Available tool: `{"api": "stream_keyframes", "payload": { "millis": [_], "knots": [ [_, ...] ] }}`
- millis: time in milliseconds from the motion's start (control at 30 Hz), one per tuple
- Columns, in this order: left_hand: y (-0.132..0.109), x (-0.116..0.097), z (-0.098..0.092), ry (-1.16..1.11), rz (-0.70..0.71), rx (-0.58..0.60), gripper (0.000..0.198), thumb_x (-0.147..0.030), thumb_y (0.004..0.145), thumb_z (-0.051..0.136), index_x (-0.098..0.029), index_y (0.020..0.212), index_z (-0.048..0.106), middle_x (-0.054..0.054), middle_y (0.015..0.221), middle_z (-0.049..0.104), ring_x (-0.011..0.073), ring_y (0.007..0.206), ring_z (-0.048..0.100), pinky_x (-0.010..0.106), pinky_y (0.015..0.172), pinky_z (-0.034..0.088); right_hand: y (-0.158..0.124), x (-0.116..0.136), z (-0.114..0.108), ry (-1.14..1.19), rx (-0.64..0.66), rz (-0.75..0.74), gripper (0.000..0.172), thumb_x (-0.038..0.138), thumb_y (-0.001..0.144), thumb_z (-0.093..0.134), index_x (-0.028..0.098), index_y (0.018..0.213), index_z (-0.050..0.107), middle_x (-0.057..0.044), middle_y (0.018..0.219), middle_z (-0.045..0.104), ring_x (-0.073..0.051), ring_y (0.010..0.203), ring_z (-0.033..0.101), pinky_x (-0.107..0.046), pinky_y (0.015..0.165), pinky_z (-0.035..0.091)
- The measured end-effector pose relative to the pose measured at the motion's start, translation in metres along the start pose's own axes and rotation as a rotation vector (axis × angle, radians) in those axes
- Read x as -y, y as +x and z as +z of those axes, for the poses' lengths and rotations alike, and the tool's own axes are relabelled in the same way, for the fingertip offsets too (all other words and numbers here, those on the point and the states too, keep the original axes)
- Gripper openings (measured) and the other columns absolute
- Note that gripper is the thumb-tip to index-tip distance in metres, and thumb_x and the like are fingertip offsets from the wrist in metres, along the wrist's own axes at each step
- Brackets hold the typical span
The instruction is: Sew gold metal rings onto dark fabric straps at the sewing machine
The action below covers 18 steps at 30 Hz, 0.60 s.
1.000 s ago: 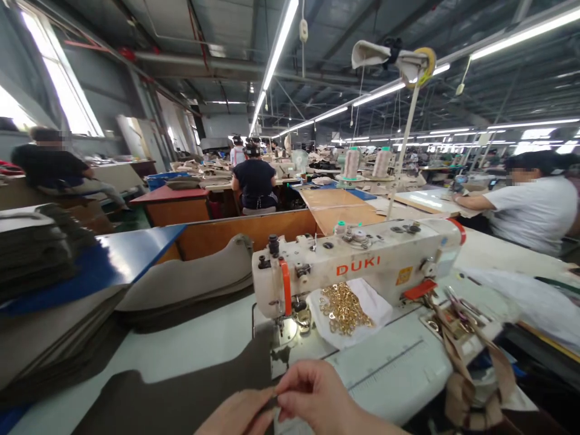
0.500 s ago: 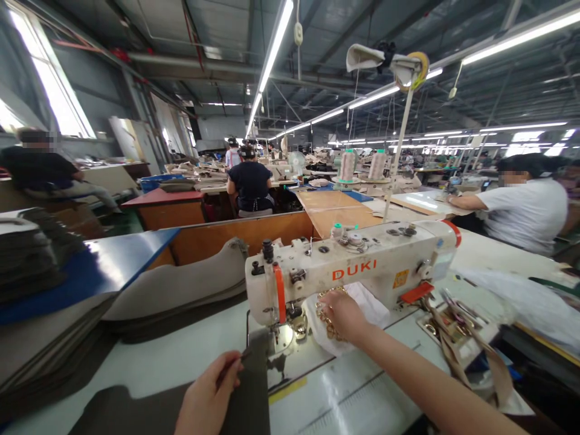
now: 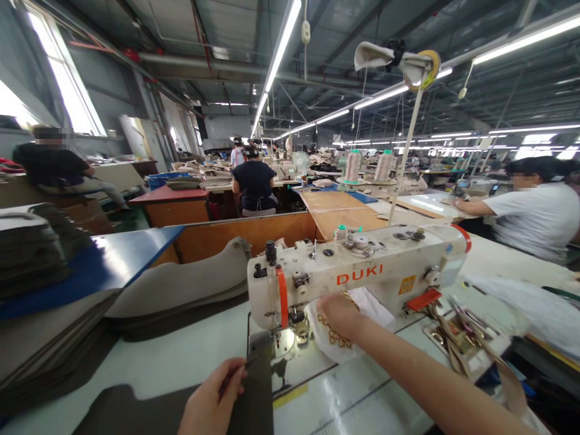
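Observation:
My left hand is closed in a pinch on a small dark strip, held above the dark grey fabric piece that lies on the sewing table left of the needle. My right hand reaches under the arm of the sewing machine into a heap of gold metal rings on a white plastic bag. Its back faces me and blurs a little; the fingertips are hidden among the rings, so I cannot tell whether they grip any.
Stacks of grey cut pieces lie to the left. A tray with scissors, straps and small parts stands at the right. A thread stand rises behind the machine. Co-workers sit ahead, far left and at the right.
My right hand has turned and pushed further into the gold rings, its fingers now out of sight. My left hand keeps its pinch. The whole view has shifted slightly.

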<state>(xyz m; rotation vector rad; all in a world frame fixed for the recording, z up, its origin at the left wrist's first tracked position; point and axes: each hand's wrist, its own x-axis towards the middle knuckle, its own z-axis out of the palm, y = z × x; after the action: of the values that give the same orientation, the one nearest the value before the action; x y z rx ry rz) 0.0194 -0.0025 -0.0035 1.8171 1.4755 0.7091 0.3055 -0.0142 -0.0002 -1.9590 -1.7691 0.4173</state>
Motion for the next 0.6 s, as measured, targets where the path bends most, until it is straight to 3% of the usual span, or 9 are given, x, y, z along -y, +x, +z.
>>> {"api": "stream_keyframes", "payload": {
  "millis": [100, 200, 300, 400, 500, 600],
  "knots": [
    [0.0, -0.001, 0.0, -0.005, -0.003, 0.003, 0.029, -0.047, 0.065, 0.046, -0.028, 0.077, 0.065, -0.003, 0.059, 0.071, 0.022, 0.06, 0.069, 0.029, 0.063, 0.053, -0.006, 0.003, -0.008, 0.046, -0.008, 0.018, 0.015, 0.012, 0.082, 0.058, 0.012, 0.069, 0.066, -0.008, 0.078, 0.069, -0.021, 0.082, 0.064, -0.039, 0.084, 0.046],
    [0.001, 0.002, 0.0, -0.034, 0.01, 0.006, 0.03, -0.048, 0.064, 0.048, -0.029, 0.076, 0.067, -0.004, 0.062, 0.073, 0.0216, 0.061, 0.069, 0.029, 0.063, 0.054, -0.016, 0.007, -0.013, 0.164, -0.047, 0.015, 0.017, 0.008, 0.077, 0.055, 0.014, 0.068, 0.069, -0.008, 0.078, 0.072, -0.021, 0.081, 0.065, -0.034, 0.08, 0.046],
    [0.003, 0.005, 0.001, -0.076, 0.032, 0.027, 0.027, -0.047, 0.063, 0.052, -0.03, 0.076, 0.069, -0.005, 0.066, 0.074, 0.0204, 0.059, 0.068, 0.027, 0.062, 0.054, -0.032, 0.01, -0.011, 0.329, -0.054, 0.027, 0.015, 0.019, 0.08, 0.056, 0.016, 0.08, 0.071, -0.005, 0.079, 0.072, -0.018, 0.075, 0.065, -0.028, 0.07, 0.049],
    [0.003, 0.005, 0.002, -0.101, 0.05, 0.035, 0.025, -0.045, 0.064, 0.055, -0.029, 0.076, 0.07, -0.005, 0.064, 0.073, 0.0194, 0.057, 0.067, 0.026, 0.061, 0.054, -0.05, 0.019, -0.003, 0.471, -0.027, 0.031, 0.026, 0.038, 0.083, 0.057, 0.016, 0.083, 0.071, -0.003, 0.072, 0.069, -0.015, 0.064, 0.064, -0.026, 0.06, 0.049],
    [-0.002, 0.003, 0.002, -0.102, 0.078, 0.056, 0.025, -0.044, 0.066, 0.056, -0.028, 0.078, 0.071, -0.003, 0.065, 0.072, 0.0187, 0.058, 0.065, 0.026, 0.061, 0.053, -0.064, 0.033, 0.012, 0.756, 0.06, 0.049, 0.036, 0.051, 0.077, 0.061, 0.017, 0.083, 0.07, -0.003, 0.071, 0.068, -0.015, 0.062, 0.065, -0.026, 0.058, 0.05],
    [-0.007, 0.0, 0.003, -0.12, 0.1, 0.102, 0.023, -0.042, 0.069, 0.056, -0.024, 0.074, 0.07, -0.002, 0.064, 0.07, 0.0183, 0.059, 0.062, 0.026, 0.059, 0.05, -0.071, 0.051, 0.032, 1.061, 0.152, 0.113, 0.034, 0.049, 0.069, 0.069, 0.017, 0.078, 0.068, -0.002, 0.07, 0.067, -0.015, 0.061, 0.065, -0.028, 0.061, 0.051]
  ]
}}
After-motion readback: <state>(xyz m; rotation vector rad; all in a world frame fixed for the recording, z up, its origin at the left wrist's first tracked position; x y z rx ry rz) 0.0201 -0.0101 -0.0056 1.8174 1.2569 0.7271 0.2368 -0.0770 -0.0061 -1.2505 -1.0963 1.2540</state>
